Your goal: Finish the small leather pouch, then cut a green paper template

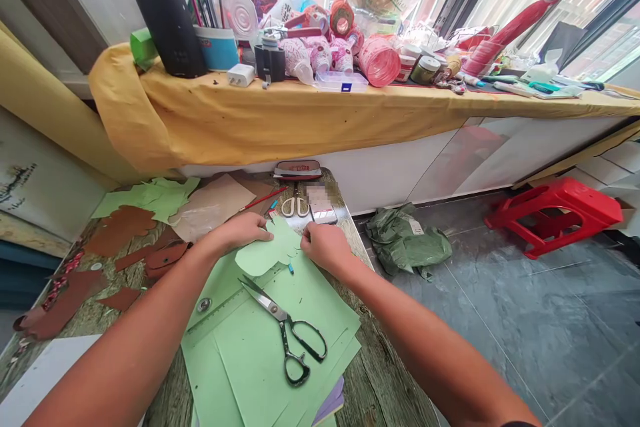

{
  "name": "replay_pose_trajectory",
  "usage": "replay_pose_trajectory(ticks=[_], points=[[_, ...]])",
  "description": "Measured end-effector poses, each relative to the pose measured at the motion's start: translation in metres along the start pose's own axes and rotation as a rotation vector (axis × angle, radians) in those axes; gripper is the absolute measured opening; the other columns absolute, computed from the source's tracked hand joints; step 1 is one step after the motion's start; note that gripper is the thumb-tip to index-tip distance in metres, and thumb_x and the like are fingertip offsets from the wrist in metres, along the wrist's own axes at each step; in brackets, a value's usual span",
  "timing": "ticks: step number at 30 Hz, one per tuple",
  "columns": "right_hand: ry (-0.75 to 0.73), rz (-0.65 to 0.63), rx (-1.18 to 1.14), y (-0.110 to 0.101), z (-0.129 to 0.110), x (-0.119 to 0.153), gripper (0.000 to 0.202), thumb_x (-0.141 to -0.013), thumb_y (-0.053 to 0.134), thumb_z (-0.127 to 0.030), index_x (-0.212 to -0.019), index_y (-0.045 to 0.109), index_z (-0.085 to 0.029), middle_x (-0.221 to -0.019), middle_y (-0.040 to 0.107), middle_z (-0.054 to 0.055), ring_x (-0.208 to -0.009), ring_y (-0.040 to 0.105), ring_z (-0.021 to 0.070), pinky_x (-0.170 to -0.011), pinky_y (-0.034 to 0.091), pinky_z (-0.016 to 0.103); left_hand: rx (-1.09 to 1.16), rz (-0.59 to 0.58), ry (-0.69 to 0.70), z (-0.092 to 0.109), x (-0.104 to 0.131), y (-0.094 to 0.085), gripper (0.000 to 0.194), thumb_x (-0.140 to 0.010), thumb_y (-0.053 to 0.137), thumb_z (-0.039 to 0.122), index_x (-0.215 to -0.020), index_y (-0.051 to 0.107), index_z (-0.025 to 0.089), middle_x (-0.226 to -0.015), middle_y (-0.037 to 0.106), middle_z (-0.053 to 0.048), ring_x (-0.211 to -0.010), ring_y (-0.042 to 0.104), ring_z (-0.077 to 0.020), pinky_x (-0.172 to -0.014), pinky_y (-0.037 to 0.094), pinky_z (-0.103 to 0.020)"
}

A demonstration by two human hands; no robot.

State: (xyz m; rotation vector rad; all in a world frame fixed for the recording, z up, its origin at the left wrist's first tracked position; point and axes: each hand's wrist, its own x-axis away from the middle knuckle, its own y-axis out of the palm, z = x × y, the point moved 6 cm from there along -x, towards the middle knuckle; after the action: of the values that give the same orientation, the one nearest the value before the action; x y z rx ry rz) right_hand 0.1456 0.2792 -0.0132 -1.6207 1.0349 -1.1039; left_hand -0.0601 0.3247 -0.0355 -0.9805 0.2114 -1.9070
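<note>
A cut-out piece of light green paper with a wavy outline lies between my hands. My left hand grips its upper left edge, thumb on top. My right hand is closed at the cut-out's right edge; its fingertips are curled and what they pinch is hidden. Below are stacked green paper sheets, with a clear ruler across them. Black-handled scissors rest on the sheets, blades pointing up and left. A small blue piece lies just under the cut-out.
Brown leather-like scraps and green paper scraps cover the table's left. White-handled scissors, a phone and a pencil case sit at the far end. A crowded yellow-draped ledge runs behind. A red stool stands right.
</note>
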Motion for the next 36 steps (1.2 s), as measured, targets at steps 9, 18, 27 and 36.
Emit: replay_pose_trajectory(ticks=[9,18,27,36], points=[[0.028,0.081,-0.145,-0.003,0.013,0.001,0.021,-0.102,0.062,-0.027,-0.112,0.079,-0.02,-0.103,0.086,0.013,-0.093,0.077,0.0297,-0.074,0.042,0.033,0.028,-0.045,0.061,0.017,0.019,0.015,0.026,-0.053,0.079,0.045,-0.061,0.069,0.023,-0.065,0.069,-0.002,-0.059,0.06,-0.0215,-0.051,0.036,-0.028],[-0.079,0.163,-0.528,0.004,0.01,0.012,0.022,-0.107,0.06,-0.03,-0.112,0.079,-0.019,-0.094,0.082,0.009,-0.085,0.072,0.0249,-0.076,0.046,0.032,0.445,-0.129,0.073,-0.005,0.105,0.022,0.036,-0.065,0.089,0.044,-0.094,0.081,0.024,-0.091,0.081,-0.008,-0.076,0.077,-0.03,-0.061,0.057,-0.032],[-0.263,0.042,-0.983,0.017,-0.033,0.091,0.029,-0.095,0.076,-0.045,-0.113,0.08,-0.022,-0.086,0.074,0.001,-0.075,0.062,0.0183,-0.069,0.048,0.029,0.382,-0.181,0.103,-0.01,0.155,0.068,0.034,-0.071,0.087,0.051,-0.086,0.078,0.022,-0.078,0.075,-0.004,-0.063,0.066,-0.0215,-0.053,0.046,-0.027],[0.015,0.182,-1.32,0.055,-0.021,0.132,0.042,-0.09,0.074,-0.062,-0.084,0.069,-0.022,-0.066,0.061,-0.002,-0.057,0.05,0.0158,-0.051,0.038,0.027,1.056,0.094,0.126,-0.054,0.18,0.092,0.071,-0.072,0.084,0.081,-0.11,0.08,0.021,-0.1,0.079,-0.011,-0.083,0.072,-0.0253,-0.069,0.057,-0.032]])
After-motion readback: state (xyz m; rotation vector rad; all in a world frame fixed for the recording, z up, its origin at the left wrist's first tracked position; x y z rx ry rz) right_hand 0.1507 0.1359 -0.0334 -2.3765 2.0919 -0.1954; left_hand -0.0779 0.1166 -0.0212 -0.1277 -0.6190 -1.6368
